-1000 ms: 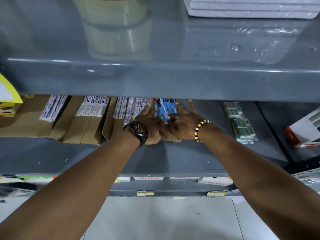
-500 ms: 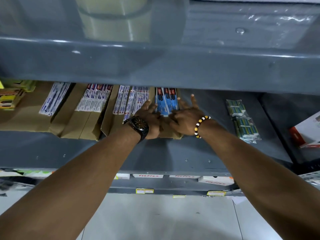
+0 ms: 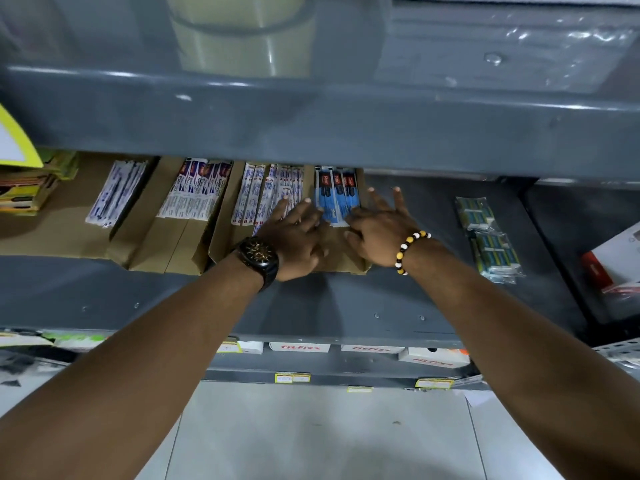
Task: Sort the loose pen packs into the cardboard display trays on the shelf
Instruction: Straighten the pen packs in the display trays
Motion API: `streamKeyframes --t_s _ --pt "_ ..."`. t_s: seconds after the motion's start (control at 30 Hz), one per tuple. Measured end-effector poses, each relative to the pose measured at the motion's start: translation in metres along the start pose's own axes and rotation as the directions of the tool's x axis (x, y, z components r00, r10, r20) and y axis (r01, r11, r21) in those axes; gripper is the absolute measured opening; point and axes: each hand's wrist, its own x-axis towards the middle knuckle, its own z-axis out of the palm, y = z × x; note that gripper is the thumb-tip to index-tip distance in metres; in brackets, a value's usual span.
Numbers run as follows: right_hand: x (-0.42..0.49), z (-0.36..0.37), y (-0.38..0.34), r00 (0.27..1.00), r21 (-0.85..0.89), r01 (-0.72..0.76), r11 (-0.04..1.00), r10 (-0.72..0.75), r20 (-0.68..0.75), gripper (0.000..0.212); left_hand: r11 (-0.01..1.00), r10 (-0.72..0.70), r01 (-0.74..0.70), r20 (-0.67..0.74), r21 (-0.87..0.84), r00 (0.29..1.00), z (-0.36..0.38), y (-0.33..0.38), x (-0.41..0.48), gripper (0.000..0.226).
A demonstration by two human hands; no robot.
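Several brown cardboard display trays stand side by side on the grey shelf. The rightmost tray holds blue pen packs with red tops. My left hand, with a black watch on its wrist, lies flat on this tray, fingertips at the left edge of the blue packs. My right hand, with a beaded bracelet, rests on the tray's right side, fingers spread, one fingertip touching the packs' lower end. The neighbouring tray holds white and blue packs. Further left lie white and red packs and white packs.
The upper shelf's front edge hangs low over the trays, with a clear tape roll on top. Plastic-wrapped green packs lie to the right, a red and white box beyond them. Yellow packets are stacked at far left. White boxes sit below.
Both hands had their fingers pinched together on the blue packs; now the fingers are spread and the hands lie flatter on the tray. The packs sit deeper in the tray.
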Motion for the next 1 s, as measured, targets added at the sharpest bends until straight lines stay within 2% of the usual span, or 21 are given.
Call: streamKeyframes --t_s 0.3,0.53,0.63,0.77,1.0 --pt "-0.014 -0.009 -0.032 0.998 0.123 0.032 0.992 -0.024 -0.066 0.052 0.990 -0.133 0.134 -0.018 0.037 0.991 0.025 -0.056 -0.063 0.073" --pt "0.000 -0.018 -0.089 0.975 0.105 0.211 0.972 -0.201 -0.097 0.047 0.986 -0.086 0.084 0.009 0.146 0.996 0.028 -0.086 -0.088 0.070" --pt "0.007 -0.020 -0.106 0.965 0.023 0.261 0.965 -0.260 -0.016 0.042 0.984 -0.029 0.022 0.036 0.179 0.999 0.023 -0.092 -0.086 0.067" --pt "0.015 -0.015 -0.112 0.963 -0.060 0.256 0.965 -0.249 0.098 0.049 0.984 0.035 -0.050 0.085 0.174 0.996 0.022 -0.094 -0.077 0.064" --pt "0.030 -0.009 -0.118 0.968 -0.100 0.199 0.975 -0.179 0.174 0.064 0.977 -0.008 -0.040 0.219 0.210 0.976 0.017 -0.095 -0.064 0.068"
